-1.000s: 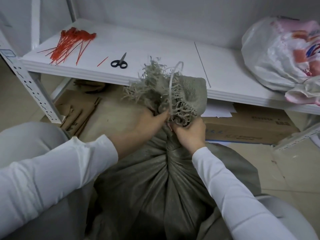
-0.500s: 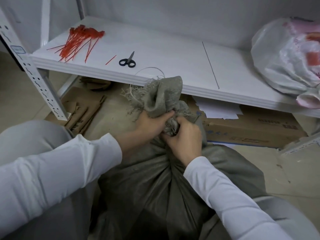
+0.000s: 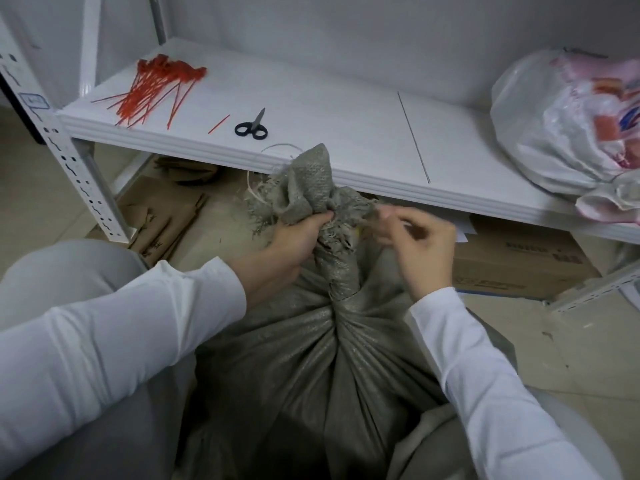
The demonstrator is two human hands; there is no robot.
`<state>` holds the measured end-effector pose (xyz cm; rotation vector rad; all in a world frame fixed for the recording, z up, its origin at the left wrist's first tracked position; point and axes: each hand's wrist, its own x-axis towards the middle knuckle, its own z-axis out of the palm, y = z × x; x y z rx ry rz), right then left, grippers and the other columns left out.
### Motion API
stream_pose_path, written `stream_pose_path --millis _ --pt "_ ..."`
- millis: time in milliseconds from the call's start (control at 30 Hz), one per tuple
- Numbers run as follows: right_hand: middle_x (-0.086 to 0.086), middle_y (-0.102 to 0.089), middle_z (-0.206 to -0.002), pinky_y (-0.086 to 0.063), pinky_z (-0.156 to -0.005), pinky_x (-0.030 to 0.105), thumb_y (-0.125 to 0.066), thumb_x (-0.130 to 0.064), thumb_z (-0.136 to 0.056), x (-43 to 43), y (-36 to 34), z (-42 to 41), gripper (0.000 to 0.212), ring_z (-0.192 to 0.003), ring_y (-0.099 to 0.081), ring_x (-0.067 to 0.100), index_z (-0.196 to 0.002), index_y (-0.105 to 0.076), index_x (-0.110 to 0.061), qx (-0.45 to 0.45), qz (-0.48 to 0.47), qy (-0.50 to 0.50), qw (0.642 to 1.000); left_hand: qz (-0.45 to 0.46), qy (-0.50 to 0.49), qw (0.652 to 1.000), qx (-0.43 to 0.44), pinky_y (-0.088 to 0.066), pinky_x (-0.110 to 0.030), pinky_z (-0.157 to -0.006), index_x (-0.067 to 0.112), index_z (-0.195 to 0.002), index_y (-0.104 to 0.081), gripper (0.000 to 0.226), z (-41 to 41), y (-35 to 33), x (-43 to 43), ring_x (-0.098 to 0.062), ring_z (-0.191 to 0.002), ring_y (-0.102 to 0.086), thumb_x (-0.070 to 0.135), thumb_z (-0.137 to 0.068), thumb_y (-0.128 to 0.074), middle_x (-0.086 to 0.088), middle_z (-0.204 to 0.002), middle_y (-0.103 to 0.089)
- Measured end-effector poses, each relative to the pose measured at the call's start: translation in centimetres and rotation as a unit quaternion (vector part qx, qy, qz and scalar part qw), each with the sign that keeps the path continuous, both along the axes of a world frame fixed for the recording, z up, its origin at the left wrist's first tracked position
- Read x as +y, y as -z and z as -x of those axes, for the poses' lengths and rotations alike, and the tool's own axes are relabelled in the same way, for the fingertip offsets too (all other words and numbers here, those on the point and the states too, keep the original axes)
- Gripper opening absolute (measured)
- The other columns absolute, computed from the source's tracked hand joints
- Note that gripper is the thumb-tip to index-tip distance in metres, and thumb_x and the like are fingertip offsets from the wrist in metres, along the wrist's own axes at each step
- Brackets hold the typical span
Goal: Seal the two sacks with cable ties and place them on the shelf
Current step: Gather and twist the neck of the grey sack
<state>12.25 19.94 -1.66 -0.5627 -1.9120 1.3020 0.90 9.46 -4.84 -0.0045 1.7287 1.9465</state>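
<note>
A full grey woven sack (image 3: pixel 311 368) stands on the floor between my knees, its neck twisted into a rope. My left hand (image 3: pixel 294 237) grips the bunched, frayed mouth of the sack from the left. My right hand (image 3: pixel 415 244) is blurred, just right of the neck, with its fingers curled at the frayed threads; whether it holds anything I cannot tell. A pile of red cable ties (image 3: pixel 156 88) lies at the left end of the white shelf (image 3: pixel 346 133). A white plastic sack (image 3: pixel 568 123) sits at the shelf's right end.
Black-handled scissors (image 3: pixel 251 128) and one loose red tie piece (image 3: pixel 219 124) lie on the shelf near its front edge. Flattened cardboard (image 3: pixel 162 216) and a cardboard box (image 3: pixel 519 268) sit under the shelf. A perforated white upright (image 3: pixel 59 150) stands at the left.
My right hand has let go of the sack neck and moved right. The sack's mouth now droops lower, and my left hand has kept its grip.
</note>
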Motion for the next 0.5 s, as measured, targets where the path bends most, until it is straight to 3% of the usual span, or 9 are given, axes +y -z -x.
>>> stream_pose_path --millis 67,133,200,300,500 --pt "0.002 -0.074 -0.091 -0.058 -0.081 0.037 -0.075 -0.006 -0.078 0.8 -0.8 0.1 0.016 -0.085 -0.071 0.019 -0.093 -0.073 -0.012 0.049 0.105 -0.019 0.993 0.002 0.014 1.0 0.001 -0.046 -0.023 -0.065 0.014 -0.12 -0.062 0.043 0.5 0.3 -0.1 -0.013 -0.093 -0.062 0.031 -0.081 -0.071 -0.001 -0.113 -0.066" --pt "0.001 -0.07 -0.103 -0.055 -0.082 0.023 -0.079 -0.002 -0.074 1.6 -0.5 0.4 0.039 -0.087 -0.069 0.004 -0.11 -0.066 -0.008 -0.027 0.119 -0.045 0.991 0.005 0.045 0.999 0.021 -0.045 -0.022 -0.062 0.016 -0.12 -0.063 0.042 0.8 0.6 -0.2 -0.011 -0.091 -0.062 0.032 -0.082 -0.071 0.0 -0.113 -0.068" --pt "0.002 -0.068 -0.113 -0.053 -0.09 0.023 -0.082 -0.006 -0.07 1.4 0.2 0.7 0.057 -0.094 -0.067 0.002 -0.122 -0.059 -0.006 -0.134 0.116 -0.106 0.978 -0.01 0.08 0.996 0.031 -0.051 -0.026 -0.071 0.017 -0.119 -0.064 0.042 0.9 0.7 -0.4 -0.014 -0.096 -0.065 0.033 -0.08 -0.072 0.001 -0.112 -0.069" --pt "0.003 -0.069 -0.114 -0.05 -0.099 0.035 -0.084 -0.006 -0.069 0.7 1.3 1.3 0.061 -0.102 -0.066 0.011 -0.124 -0.057 -0.009 -0.196 0.079 -0.166 0.963 -0.053 0.158 0.986 0.028 -0.051 -0.039 -0.094 0.018 -0.123 -0.061 0.045 1.4 0.8 -0.9 -0.017 -0.108 -0.064 0.03 -0.081 -0.071 0.001 -0.117 -0.068" --pt "-0.006 -0.054 -0.134 -0.041 -0.107 0.032 -0.09 -0.018 -0.061 -0.1 1.3 2.1 0.102 -0.124 -0.051 0.009 -0.143 -0.029 -0.028 -0.183 -0.067 -0.156 0.968 -0.06 0.282 0.956 0.047 -0.048 -0.042 -0.1 0.014 -0.132 -0.054 0.042 2.4 -0.1 -1.7 -0.019 -0.116 -0.06 0.021 -0.091 -0.059 -0.002 -0.126 -0.063"
